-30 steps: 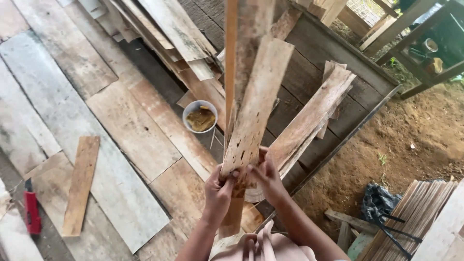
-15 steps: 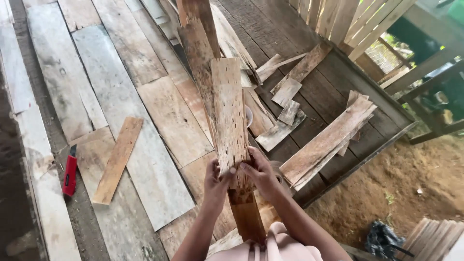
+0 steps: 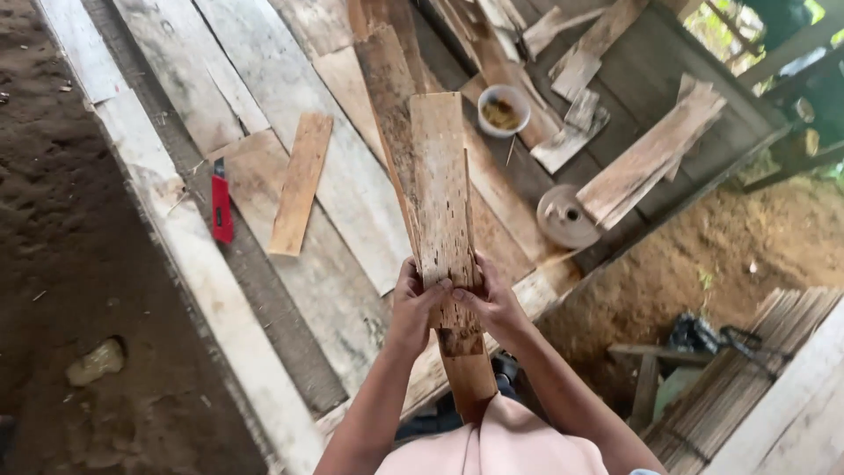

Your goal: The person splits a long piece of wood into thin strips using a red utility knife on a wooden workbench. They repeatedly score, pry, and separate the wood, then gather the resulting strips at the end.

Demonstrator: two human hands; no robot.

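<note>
Both of my hands grip a bundle of narrow weathered wooden slats (image 3: 437, 189) held out in front of me, pointing away. My left hand (image 3: 413, 303) wraps the bundle's left side and my right hand (image 3: 491, 301) its right side, thumbs on top. The top slat is pale and speckled with small dark holes; a darker, longer slat lies under it and sticks out toward my body. The bundle hangs over a floor of wide grey planks (image 3: 290, 105).
A short loose board (image 3: 301, 183) and a red tool (image 3: 221, 209) lie on the planks at left. A white bowl (image 3: 504, 110), a round wooden disc (image 3: 568, 215) and more scrap boards (image 3: 652, 151) sit at right. Bare soil borders both sides; stacked sticks (image 3: 747, 378) lie lower right.
My view has swung to the right and down, so the planks and red tool appear further right. The slat bundle stays in both hands and has tilted slightly left.
</note>
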